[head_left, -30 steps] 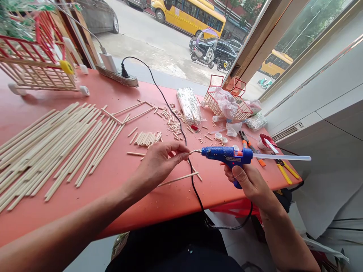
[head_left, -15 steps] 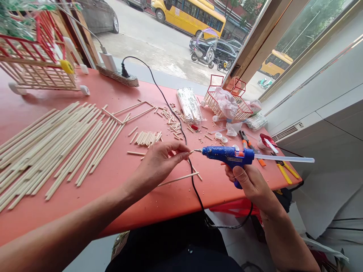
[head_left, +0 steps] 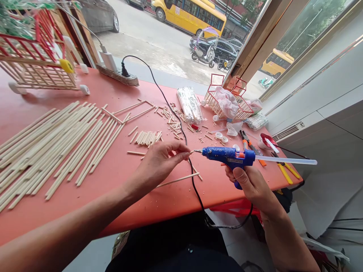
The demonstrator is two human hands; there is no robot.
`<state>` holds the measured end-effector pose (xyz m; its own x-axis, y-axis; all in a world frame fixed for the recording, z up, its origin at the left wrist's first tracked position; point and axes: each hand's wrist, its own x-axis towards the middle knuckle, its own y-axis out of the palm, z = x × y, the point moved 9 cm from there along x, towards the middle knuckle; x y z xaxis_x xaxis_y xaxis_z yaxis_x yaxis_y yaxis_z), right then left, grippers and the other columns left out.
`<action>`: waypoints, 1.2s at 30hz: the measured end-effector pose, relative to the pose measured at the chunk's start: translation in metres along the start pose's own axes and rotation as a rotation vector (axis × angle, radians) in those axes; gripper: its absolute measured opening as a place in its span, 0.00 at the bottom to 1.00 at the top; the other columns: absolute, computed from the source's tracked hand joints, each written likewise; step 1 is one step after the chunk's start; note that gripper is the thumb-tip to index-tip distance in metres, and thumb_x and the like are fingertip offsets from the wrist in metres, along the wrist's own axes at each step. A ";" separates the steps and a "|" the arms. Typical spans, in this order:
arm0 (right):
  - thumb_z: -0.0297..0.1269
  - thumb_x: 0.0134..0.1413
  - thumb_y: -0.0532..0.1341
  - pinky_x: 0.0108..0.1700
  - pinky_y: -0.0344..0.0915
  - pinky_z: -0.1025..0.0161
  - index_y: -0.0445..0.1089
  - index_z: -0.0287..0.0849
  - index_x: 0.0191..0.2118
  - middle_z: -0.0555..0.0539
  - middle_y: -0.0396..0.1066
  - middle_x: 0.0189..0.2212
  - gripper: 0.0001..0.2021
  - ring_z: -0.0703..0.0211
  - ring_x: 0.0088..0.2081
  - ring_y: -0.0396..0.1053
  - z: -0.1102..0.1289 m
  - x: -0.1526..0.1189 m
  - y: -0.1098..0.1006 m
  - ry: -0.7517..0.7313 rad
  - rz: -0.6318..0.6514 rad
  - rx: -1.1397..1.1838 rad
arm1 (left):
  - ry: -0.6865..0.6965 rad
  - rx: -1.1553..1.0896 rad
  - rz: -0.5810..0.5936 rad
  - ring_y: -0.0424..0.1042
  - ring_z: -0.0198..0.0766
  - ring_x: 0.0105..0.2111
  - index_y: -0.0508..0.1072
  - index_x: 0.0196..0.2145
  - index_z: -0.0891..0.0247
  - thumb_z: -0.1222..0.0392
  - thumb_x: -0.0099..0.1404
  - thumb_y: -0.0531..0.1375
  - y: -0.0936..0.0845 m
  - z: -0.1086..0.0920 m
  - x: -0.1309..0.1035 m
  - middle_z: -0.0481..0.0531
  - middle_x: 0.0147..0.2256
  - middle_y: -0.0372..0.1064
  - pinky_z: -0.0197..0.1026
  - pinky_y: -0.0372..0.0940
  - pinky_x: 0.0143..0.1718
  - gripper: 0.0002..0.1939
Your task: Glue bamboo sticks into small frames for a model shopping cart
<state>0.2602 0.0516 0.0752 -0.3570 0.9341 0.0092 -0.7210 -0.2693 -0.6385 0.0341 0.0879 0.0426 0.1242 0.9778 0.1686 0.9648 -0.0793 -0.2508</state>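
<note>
Fingers pinching wooden stick, plastic glue gun

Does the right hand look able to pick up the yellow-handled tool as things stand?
Probably not: the right hand is full, gripping the blue glue gun. The yellow-handled tool lies nearby on the table, its handles uncovered, so the way seems free.
</note>
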 end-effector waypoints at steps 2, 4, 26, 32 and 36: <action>0.62 0.70 0.50 0.29 0.58 0.62 0.70 0.40 0.40 0.49 0.63 0.28 0.28 0.61 0.28 0.60 -0.001 0.000 0.000 0.004 0.003 -0.008 | 0.001 -0.001 0.000 0.75 0.40 0.32 0.82 0.31 0.59 0.55 0.62 0.64 0.000 0.000 0.000 0.47 0.29 0.81 0.41 0.64 0.37 0.08; 0.63 0.70 0.49 0.30 0.59 0.62 0.71 0.39 0.41 0.48 0.64 0.28 0.29 0.61 0.28 0.60 -0.001 0.000 0.000 0.004 0.001 -0.019 | 0.001 -0.001 0.004 0.75 0.39 0.32 0.82 0.31 0.59 0.56 0.62 0.64 0.000 0.000 0.000 0.47 0.29 0.81 0.41 0.64 0.36 0.07; 0.61 0.70 0.50 0.28 0.60 0.61 0.69 0.41 0.36 0.48 0.66 0.26 0.27 0.60 0.27 0.62 0.006 -0.001 -0.002 -0.041 -0.011 -0.071 | 0.023 -0.002 0.019 0.76 0.40 0.32 0.81 0.29 0.59 0.56 0.62 0.63 0.000 -0.008 0.000 0.48 0.28 0.80 0.41 0.65 0.36 0.08; 0.61 0.70 0.51 0.28 0.60 0.60 0.69 0.43 0.36 0.46 0.66 0.27 0.26 0.58 0.28 0.62 0.005 -0.002 0.000 -0.023 -0.007 -0.047 | 0.039 0.006 0.022 0.76 0.41 0.31 0.81 0.30 0.59 0.57 0.63 0.64 0.001 -0.006 0.000 0.48 0.28 0.81 0.41 0.65 0.35 0.07; 0.63 0.70 0.50 0.29 0.59 0.61 0.68 0.42 0.35 0.48 0.65 0.27 0.27 0.60 0.28 0.61 0.005 -0.001 0.001 -0.008 0.011 -0.048 | 0.048 0.003 0.012 0.76 0.40 0.31 0.82 0.30 0.59 0.57 0.62 0.64 0.002 -0.004 0.000 0.48 0.28 0.81 0.41 0.65 0.35 0.07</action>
<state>0.2570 0.0497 0.0785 -0.3694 0.9292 0.0080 -0.6878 -0.2676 -0.6748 0.0368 0.0868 0.0462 0.1470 0.9664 0.2110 0.9625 -0.0905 -0.2558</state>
